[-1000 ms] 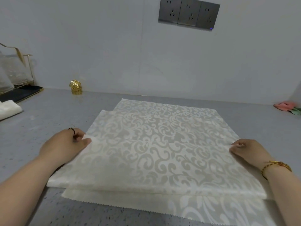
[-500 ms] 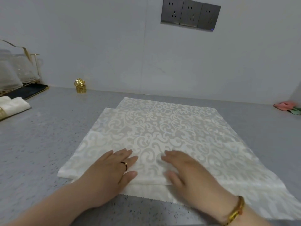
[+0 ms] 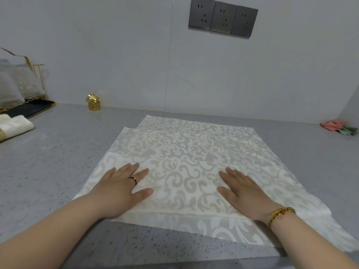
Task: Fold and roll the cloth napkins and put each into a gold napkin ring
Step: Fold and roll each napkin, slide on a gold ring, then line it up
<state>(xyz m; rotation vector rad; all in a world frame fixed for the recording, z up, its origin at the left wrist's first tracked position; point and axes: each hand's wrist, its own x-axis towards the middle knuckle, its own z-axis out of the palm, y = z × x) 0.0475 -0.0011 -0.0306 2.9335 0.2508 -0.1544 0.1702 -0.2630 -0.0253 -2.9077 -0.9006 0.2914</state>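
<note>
A cream damask napkin [image 3: 186,152] lies folded over on the grey counter, its near fold resting on a second napkin whose zigzag edge [image 3: 223,230] sticks out toward me. My left hand [image 3: 120,189] lies flat, fingers spread, on the near left part of the top napkin. My right hand [image 3: 244,193] lies flat on the near right part. Neither hand grips anything. Two gold napkin rings [image 3: 93,102] are stacked by the back wall at the left.
A rolled white napkin in a gold ring [image 3: 13,127] lies at the left edge. Behind it are a dark tray [image 3: 33,107] and a rack of clear glasses [image 3: 17,86]. A pink and green cloth [image 3: 340,127] lies at the far right. The counter's front edge runs just below the napkins.
A second ago my hands held the napkin's left and right sides. They then came together at its near middle and have now slid apart, flat, outward along the near fold.
</note>
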